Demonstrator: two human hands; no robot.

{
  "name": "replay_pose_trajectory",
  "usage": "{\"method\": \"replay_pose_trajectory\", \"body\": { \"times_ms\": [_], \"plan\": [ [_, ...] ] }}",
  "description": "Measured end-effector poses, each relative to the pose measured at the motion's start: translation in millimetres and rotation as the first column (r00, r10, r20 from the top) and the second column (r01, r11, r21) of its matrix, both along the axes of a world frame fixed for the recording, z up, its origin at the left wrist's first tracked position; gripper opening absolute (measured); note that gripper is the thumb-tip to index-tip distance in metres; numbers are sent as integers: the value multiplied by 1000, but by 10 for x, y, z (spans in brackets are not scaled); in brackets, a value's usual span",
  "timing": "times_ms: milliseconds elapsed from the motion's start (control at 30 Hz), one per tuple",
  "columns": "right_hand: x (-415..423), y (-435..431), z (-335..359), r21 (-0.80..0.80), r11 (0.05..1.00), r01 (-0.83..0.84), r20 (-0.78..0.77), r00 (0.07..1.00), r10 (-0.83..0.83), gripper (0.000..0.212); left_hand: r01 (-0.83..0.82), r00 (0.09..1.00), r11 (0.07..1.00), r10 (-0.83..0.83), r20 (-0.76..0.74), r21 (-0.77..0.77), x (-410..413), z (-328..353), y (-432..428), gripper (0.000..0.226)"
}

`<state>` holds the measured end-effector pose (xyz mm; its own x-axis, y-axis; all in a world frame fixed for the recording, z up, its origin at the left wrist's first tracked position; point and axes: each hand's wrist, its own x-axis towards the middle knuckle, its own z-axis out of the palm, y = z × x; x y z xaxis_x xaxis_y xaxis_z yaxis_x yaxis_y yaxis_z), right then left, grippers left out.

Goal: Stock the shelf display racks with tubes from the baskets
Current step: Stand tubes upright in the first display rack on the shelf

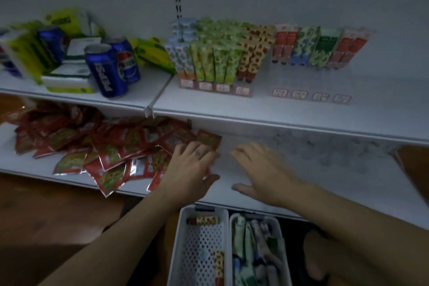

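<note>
Both hands are empty with fingers spread. The left hand [192, 165] rests on the edge of a heap of red sachets [92, 144], and the right hand [260, 169] hovers apart from it over the bare middle of the lower shelf [325, 183].

The tubes still to be stocked [250, 246] lie packed in the right basket [285, 253], below that shelf's front edge. The left basket [178, 239] holds only a few, one of them a giraffe-patterned tube [204, 220].

On the upper shelf [278, 111] the left rack [214, 87] looks full. The clear right rack [308, 81] has tubes only along its back [320, 46], so the next tubes probably belong in its front rows.

The step seems to be a reach for the next tube. It would go best to draw one tube from the right basket, match its pattern to the column behind, and stand it upright the same way up as its neighbours, filling from the back forwards without toppling them.

The right hand is blurred, so how its fingers lie is only roughly clear. The baskets' near ends are cut off by the frame. The clear rack's dividers and the price labels cannot be made out.
</note>
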<state>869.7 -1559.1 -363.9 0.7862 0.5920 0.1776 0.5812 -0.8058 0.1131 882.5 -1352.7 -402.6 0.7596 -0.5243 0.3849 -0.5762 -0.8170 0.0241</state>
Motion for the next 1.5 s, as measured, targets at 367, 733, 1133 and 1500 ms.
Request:
{"method": "replay_pose_trajectory", "body": {
  "times_ms": [367,733,1133,1500],
  "plan": [
    [-290,367,-1287,-185,943,278,-644,690,-330,65,-194,682,943,328,-653,270,-542,-1275,254,65],
    [-722,818,-2311,-331,915,230,-898,221,-380,29,-50,472,923,358,-806,381,-677,-1800,99,64],
    [-792,1062,-2805,-286,883,373,-931,111,-349,30,39,606,862,382,-698,505,-223,-2186,130,46],
    [-792,1088,-3018,-330,850,411,-897,144,-418,56,29,529,918,322,-785,396,-139,-2627,-37,59]
  ]
}}
